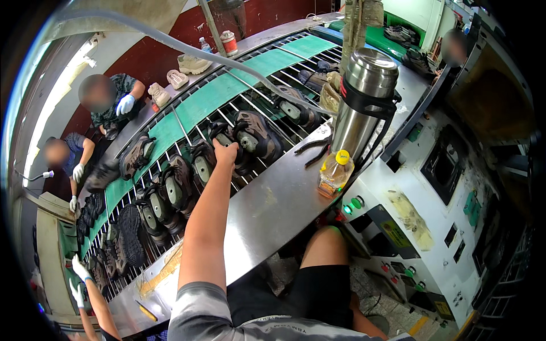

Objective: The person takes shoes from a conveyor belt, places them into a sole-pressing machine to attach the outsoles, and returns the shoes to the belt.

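Observation:
My left hand [226, 152] reaches across the metal counter to the slatted conveyor and grips a dark brown and black sneaker [220, 131]. The fingers close on its upper part and are partly hidden. Right beside it sits another brown and black sneaker [257, 136] with a grey plate on its opening. Left of the hand, a similar sneaker [202, 162] lies among several more in a row, many with shoe lasts inside. At the bottom right only a piece of my right arm [367, 324] shows; my right hand is out of sight.
On the metal counter [267, 199] stand a steel thermos [355, 113] and a yellow-capped bottle [335, 173], with black pliers [314, 150] alongside. A white machine with buttons [409, 210] rises at right. A cutter [147, 311] lies lower left. Gloved co-workers [125, 104] work across the green-belted conveyor [210, 102].

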